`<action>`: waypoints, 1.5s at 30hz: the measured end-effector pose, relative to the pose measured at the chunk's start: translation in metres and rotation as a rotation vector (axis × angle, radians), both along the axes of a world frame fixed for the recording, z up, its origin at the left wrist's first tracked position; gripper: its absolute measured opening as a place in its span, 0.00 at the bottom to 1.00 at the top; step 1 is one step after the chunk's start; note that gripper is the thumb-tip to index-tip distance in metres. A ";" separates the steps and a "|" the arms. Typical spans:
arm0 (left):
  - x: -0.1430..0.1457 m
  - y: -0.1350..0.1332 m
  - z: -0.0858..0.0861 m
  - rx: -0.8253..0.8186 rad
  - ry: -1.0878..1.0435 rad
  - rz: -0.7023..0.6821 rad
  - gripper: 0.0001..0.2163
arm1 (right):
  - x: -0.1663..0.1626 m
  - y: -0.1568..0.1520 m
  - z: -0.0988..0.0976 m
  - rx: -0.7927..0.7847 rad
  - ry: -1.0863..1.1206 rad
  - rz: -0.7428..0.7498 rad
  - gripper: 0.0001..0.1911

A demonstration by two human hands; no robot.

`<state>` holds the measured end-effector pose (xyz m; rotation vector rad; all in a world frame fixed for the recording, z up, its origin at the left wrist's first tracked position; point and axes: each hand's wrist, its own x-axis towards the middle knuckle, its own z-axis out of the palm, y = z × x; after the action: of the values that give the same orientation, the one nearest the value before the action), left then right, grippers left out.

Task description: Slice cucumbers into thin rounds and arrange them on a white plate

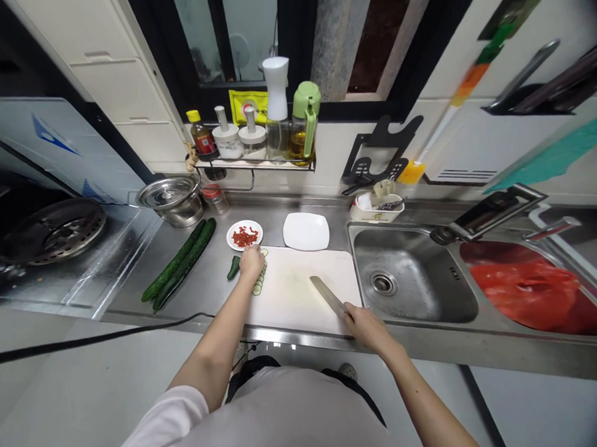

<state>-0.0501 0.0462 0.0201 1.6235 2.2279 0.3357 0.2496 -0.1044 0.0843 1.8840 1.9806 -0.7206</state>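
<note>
My right hand (364, 323) grips the handle of a kitchen knife (328, 295), whose blade lies low over the right half of the white cutting board (303, 310). At the board's upper left corner is my left hand (251, 260), its fingers curled and pointing away from me. What those fingers hold, if anything, is hidden. Beside them a row of thin cucumber slices (258, 284) runs down the board's left side. A short cucumber piece (233, 267) lies on the counter just left of this hand. Right beyond the fingertips sits a small white plate (232, 238) with chopped red pieces.
Two long cucumbers (180, 264) lie on the steel counter at left, near a lidded steel pot (177, 206). A white square plate (306, 232) stands behind the board. The sink (406, 271) is at right, with a red bag (527, 291) in its second basin. Bottles fill a wall rack (255, 164).
</note>
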 end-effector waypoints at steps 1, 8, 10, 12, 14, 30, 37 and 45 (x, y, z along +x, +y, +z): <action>0.001 0.003 -0.001 -0.017 0.021 -0.021 0.16 | 0.000 0.000 0.001 -0.007 0.000 -0.005 0.13; 0.001 0.012 -0.007 -0.055 0.080 -0.063 0.14 | 0.002 -0.003 0.004 0.006 0.014 -0.011 0.13; 0.000 0.014 -0.006 -0.039 0.059 -0.054 0.12 | 0.003 -0.004 0.002 0.013 0.014 -0.010 0.13; -0.001 0.016 -0.004 -0.027 0.009 -0.032 0.10 | 0.004 -0.004 0.000 0.020 0.020 -0.009 0.14; 0.000 0.015 -0.003 -0.016 -0.078 -0.002 0.08 | 0.004 -0.004 -0.001 0.021 0.024 -0.013 0.14; 0.065 -0.049 -0.022 -0.109 -0.378 -0.224 0.07 | -0.007 -0.004 -0.006 0.058 0.012 0.036 0.14; 0.061 -0.052 -0.020 -0.070 -0.254 -0.227 0.07 | -0.023 -0.006 -0.006 0.058 -0.006 0.086 0.15; 0.061 -0.050 -0.020 -0.085 -0.178 -0.246 0.08 | -0.036 -0.002 -0.005 0.034 -0.013 0.112 0.15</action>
<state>0.0112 -0.0042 0.0002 1.7257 1.8638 0.3013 0.2137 -0.1064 0.0796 1.7758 2.0836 -0.6454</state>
